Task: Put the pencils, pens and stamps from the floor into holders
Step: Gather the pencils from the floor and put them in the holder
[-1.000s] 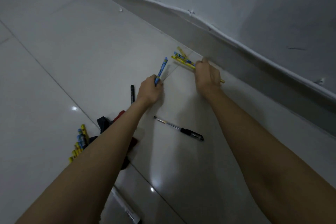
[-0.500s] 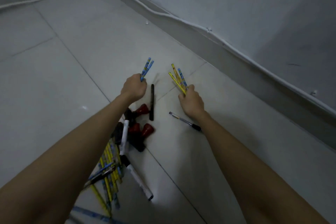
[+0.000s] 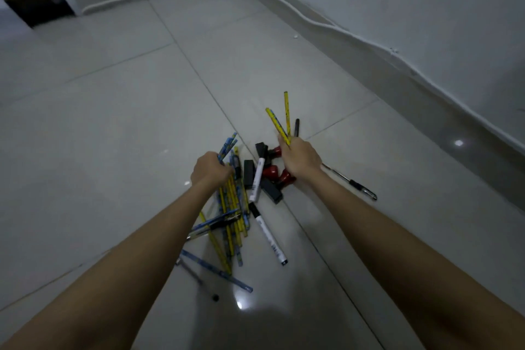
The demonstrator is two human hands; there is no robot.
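Observation:
My left hand [image 3: 208, 170] grips blue pencils [image 3: 227, 148] that stick up past its fingers. My right hand [image 3: 299, 159] grips yellow pencils [image 3: 279, 123] pointing away from me. Both hands hover over a heap on the floor: yellow and blue pencils [image 3: 231, 213], two white markers [image 3: 268, 234], red stamps [image 3: 271, 170] and black stamps [image 3: 272, 192]. A black pen [image 3: 297, 126] lies just beyond my right hand. A clear pen with a black cap [image 3: 353, 183] lies to the right of my right wrist. No holder is in view.
The floor is pale glossy tile. A wall with a skirting board and a white cable [image 3: 312, 20] runs along the right and back. A dark doorway [image 3: 31, 6] sits at the far left. A thin pen [image 3: 196, 278] lies near my left forearm.
Both hands have drawn back from near the wall toward the heap, still holding their pencils. My view has swung left and down, so the whole pile now shows.

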